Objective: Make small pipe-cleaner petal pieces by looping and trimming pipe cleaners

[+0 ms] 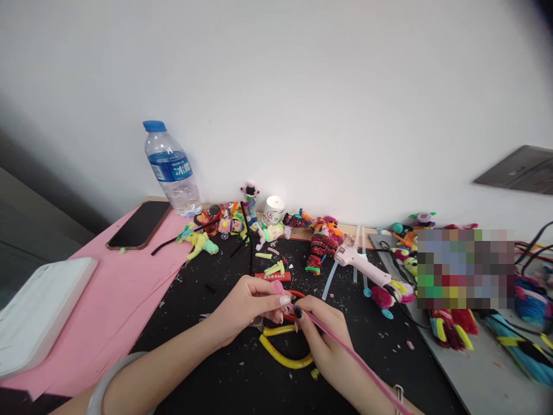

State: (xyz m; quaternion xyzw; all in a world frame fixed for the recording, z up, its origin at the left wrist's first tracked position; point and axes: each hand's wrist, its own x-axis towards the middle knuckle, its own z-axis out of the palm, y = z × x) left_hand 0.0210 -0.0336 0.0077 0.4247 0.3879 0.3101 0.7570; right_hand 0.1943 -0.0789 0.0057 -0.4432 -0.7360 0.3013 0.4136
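My left hand (248,308) is closed in a pinch on the curled end of a pink pipe cleaner (345,351). My right hand (326,340) is also closed on that pink pipe cleaner, whose long tail runs down to the lower right across my wrist. Both hands meet above a black mat (224,369). Just under them lie yellow-handled scissors (283,354) and a red-orange loop. A small red strip (272,276) sits just beyond my left fingers.
A pink glue gun (360,262) with clear glue sticks lies right of centre. Several pipe-cleaner figures (322,239) line the wall. A water bottle (171,170), a phone (139,226) on pink paper, a white box (38,311) and a small white jar (273,209) stand nearby.
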